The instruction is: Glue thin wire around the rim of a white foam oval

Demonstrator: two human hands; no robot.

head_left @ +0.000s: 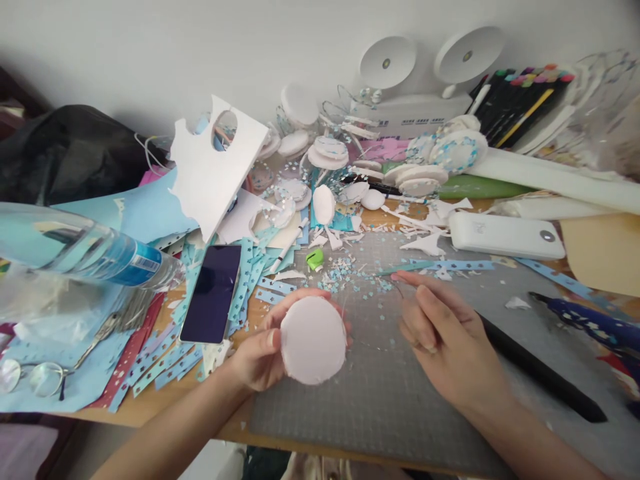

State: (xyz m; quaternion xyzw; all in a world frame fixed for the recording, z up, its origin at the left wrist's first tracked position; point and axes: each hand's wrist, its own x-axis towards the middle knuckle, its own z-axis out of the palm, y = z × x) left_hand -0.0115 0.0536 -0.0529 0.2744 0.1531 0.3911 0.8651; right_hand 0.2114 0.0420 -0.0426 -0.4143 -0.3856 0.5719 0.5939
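Note:
My left hand (267, 350) is closed around a round white foam disc (313, 340), its flat face turned up toward me, with the thumb on the near rim. The fingers behind the disc are partly hidden. Over the grey cutting mat (320, 413), my right hand (440, 333) has its fingers curled and the forefinger reaching toward small blue and white paper flowers (345, 272). A thin, faint wire (399, 288) shows at its fingers, and another stretch runs between the hands. A blue paper strip (407, 267) lies just past the forefinger.
Left are a phone (213, 293), a water bottle (100, 250), eyeglasses (35, 377) and punched paper strips. A green punch (315, 259) and several decorated discs (327, 153) lie behind. Right are a white power bank (505, 235), a black tapered bar (545, 370) and a blue tool (590, 320).

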